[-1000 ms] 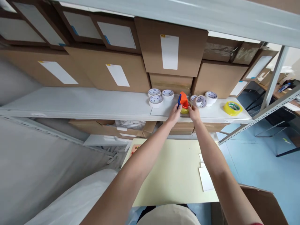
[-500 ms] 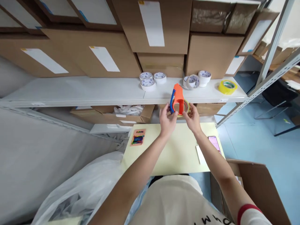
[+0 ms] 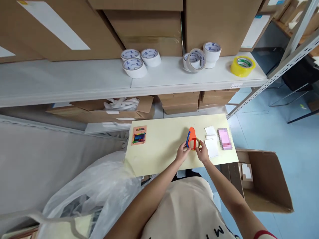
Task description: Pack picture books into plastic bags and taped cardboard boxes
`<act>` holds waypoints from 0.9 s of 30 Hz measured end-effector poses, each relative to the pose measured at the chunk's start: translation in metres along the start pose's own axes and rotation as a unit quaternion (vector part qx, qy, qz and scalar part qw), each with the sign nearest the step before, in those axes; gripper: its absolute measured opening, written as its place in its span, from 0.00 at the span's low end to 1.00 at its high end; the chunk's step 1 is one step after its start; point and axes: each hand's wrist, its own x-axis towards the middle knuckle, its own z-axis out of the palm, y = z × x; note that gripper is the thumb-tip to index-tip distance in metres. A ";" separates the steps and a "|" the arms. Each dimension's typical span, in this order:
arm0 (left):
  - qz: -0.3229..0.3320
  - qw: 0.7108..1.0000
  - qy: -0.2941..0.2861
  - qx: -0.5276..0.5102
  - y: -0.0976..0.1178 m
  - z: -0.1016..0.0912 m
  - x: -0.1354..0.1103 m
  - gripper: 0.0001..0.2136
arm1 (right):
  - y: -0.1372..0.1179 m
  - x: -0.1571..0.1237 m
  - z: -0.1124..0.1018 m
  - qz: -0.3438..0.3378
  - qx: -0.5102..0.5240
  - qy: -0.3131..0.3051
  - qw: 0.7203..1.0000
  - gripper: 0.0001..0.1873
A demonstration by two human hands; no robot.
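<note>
An orange and blue tape dispenser (image 3: 191, 134) is held between both hands over the pale yellow tabletop (image 3: 159, 146). My left hand (image 3: 182, 152) grips its blue left side, fingers closed. On the other side my right hand (image 3: 202, 153) pinches the dispenser near a yellowish tape roll (image 3: 198, 142) that shows at its right edge. How firmly the roll sits in the dispenser I cannot tell. White paper slips (image 3: 211, 147) lie just right of my right hand, beside a phone (image 3: 224, 138) with a pink screen. A small colourful packet (image 3: 139, 135) rests at the table's left end.
Several white-sided tape rolls (image 3: 135, 68) and a yellow tape roll (image 3: 243, 66) stand on the grey shelf (image 3: 87, 79) behind the table. Cardboard boxes (image 3: 149, 33) fill the rack. An open carton (image 3: 267, 179) is at the right, a clear plastic bag (image 3: 99, 186) at the left.
Both hands have come down and closer to me with the tape dispenser, from the shelf edge to above the table. The view has tilted down, showing more of the paper slips and carton.
</note>
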 end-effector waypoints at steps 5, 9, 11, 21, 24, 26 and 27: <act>-0.061 0.998 -0.027 -0.013 -0.020 0.009 0.003 0.24 | 0.026 0.001 0.005 0.026 -0.027 0.009 0.999 0.32; -0.070 0.997 -0.014 -0.008 -0.026 0.014 0.002 0.27 | 0.036 0.002 0.005 0.049 -0.009 -0.011 0.999 0.35; -0.109 0.994 0.000 -0.018 -0.028 0.013 -0.001 0.30 | 0.039 -0.001 0.002 0.071 0.016 -0.018 0.997 0.36; -0.204 0.972 -0.014 -0.114 -0.025 0.015 -0.013 0.26 | 0.028 -0.013 0.001 0.228 0.266 -0.019 0.937 0.44; -0.207 0.971 -0.022 -0.120 -0.019 0.016 -0.010 0.26 | 0.021 -0.007 -0.002 0.240 0.271 -0.020 0.932 0.45; -0.205 0.972 -0.031 -0.111 -0.017 0.015 -0.010 0.26 | 0.019 -0.005 -0.004 0.243 0.266 -0.025 0.932 0.46; -0.204 0.973 -0.036 -0.102 -0.017 0.014 -0.010 0.26 | 0.017 -0.004 -0.005 0.242 0.264 -0.027 0.933 0.46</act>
